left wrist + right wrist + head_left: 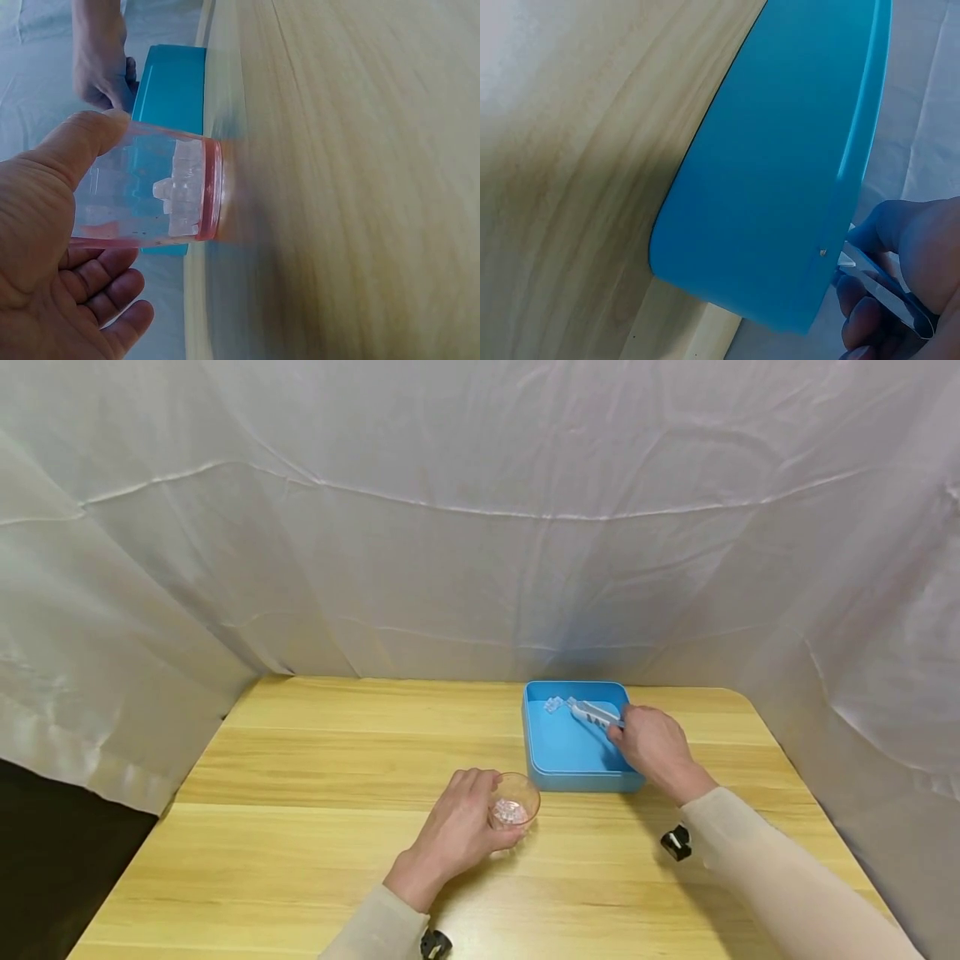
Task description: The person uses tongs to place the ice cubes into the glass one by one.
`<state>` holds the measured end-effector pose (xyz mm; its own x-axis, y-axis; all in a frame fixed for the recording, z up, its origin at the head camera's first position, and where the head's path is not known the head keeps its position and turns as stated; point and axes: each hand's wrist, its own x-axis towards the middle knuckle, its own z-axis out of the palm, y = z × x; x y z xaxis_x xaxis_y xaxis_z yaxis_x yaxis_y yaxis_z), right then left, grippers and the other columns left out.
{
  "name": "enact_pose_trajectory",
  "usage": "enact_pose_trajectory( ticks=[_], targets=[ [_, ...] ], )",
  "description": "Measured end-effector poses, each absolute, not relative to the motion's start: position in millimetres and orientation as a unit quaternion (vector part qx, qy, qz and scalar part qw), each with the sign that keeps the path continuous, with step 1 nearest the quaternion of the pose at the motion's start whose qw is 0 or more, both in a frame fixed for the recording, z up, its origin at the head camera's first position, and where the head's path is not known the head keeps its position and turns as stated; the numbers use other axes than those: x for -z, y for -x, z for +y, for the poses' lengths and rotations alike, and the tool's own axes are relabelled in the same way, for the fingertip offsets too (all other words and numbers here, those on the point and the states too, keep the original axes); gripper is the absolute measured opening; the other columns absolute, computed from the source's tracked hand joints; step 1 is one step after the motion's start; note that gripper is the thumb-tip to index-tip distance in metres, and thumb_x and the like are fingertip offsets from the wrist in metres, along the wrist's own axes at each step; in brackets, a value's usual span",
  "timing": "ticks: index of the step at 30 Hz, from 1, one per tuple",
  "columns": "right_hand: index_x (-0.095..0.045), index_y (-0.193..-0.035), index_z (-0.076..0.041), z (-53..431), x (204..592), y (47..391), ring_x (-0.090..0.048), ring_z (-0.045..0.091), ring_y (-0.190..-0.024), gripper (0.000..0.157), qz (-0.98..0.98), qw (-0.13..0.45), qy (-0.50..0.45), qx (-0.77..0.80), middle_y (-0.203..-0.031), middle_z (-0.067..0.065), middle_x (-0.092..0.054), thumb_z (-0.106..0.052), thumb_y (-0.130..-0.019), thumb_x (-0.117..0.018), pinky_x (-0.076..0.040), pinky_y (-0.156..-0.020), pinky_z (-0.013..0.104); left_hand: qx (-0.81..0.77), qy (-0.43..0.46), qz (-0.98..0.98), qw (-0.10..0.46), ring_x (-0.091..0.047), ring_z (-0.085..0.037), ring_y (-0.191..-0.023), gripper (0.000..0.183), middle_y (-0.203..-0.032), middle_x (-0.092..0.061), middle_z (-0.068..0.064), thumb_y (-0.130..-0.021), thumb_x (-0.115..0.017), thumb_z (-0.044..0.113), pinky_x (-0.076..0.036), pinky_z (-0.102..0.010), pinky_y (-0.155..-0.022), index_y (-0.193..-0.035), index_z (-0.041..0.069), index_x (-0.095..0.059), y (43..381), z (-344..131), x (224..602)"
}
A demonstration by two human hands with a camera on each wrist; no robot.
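Observation:
My left hand (465, 818) grips a clear, pink-tinted cup (517, 799) between thumb and fingers. Clear ice-like pieces (187, 184) lie at the bottom of the cup, whose base is at or just above the tabletop. Over the right side of a blue box (564, 752), my right hand (660, 743) holds a pair of tongs (596, 715). Their tips reach into the box beside several more clear pieces (553, 703) in its far left corner. Whether the tips pinch a piece is too small to tell. The box wall hides the tips in the right wrist view.
The wooden table (300, 852) runs out to both sides, and the box stands by its back edge. A pale cloth curtain (465, 568) hangs behind the table and along its sides. Dark space (60, 852) shows beyond the left edge.

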<state>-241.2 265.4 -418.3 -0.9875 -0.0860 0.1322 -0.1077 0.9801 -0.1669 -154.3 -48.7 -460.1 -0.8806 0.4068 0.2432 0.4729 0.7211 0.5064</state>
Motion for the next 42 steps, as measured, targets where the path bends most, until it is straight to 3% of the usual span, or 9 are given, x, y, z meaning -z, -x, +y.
enact_pose_trajectory(
  ticks=[13, 19, 30, 42],
  targets=[
    [-0.057, -0.078, -0.005, 270, 417, 219, -0.045, 0.021, -0.057, 0.024, -0.987, 0.097, -0.084, -0.099, -0.066, 0.005, -0.048, -0.017, -0.099, -0.06, -0.034, -0.052, 0.031, 0.295, 0.232, -0.925, 0.052, -0.059, -0.023, -0.117, 0.071, -0.12, -0.068, -0.008, -0.079, -0.091, 0.043, -0.054, -0.04, -0.102, -0.13, 0.004, -0.062, 155, -50, 461],
    [-0.061, -0.084, -0.003, 269, 414, 208, -0.045, 0.02, -0.057, 0.023, -0.987, 0.086, -0.074, -0.111, -0.067, 0.005, -0.049, -0.02, -0.1, -0.063, -0.035, -0.051, 0.03, 0.297, 0.231, -0.925, 0.051, -0.059, -0.024, -0.118, 0.071, -0.121, -0.068, -0.007, -0.08, -0.091, 0.044, -0.054, -0.04, -0.103, -0.131, 0.004, -0.062, 155, -50, 460],
    [-0.059, -0.078, -0.006, 270, 416, 198, -0.043, 0.018, -0.054, 0.022, -0.985, 0.103, -0.086, -0.109, -0.065, 0.003, -0.046, -0.016, -0.097, -0.064, -0.034, -0.049, 0.029, 0.303, 0.224, -0.925, 0.044, -0.058, -0.023, -0.119, 0.072, -0.122, -0.068, -0.007, -0.08, -0.091, 0.044, -0.054, -0.04, -0.103, -0.132, 0.004, -0.061, 155, -50, 461],
    [-0.056, -0.076, -0.008, 268, 420, 201, -0.045, 0.018, -0.056, 0.023, -0.987, 0.081, -0.077, -0.112, -0.066, 0.004, -0.048, -0.017, -0.097, -0.061, -0.036, -0.05, 0.03, 0.307, 0.221, -0.925, 0.039, -0.058, -0.023, -0.12, 0.073, -0.124, -0.068, -0.007, -0.08, -0.091, 0.044, -0.053, -0.04, -0.104, -0.133, 0.004, -0.061, 155, -51, 461]
  ],
)
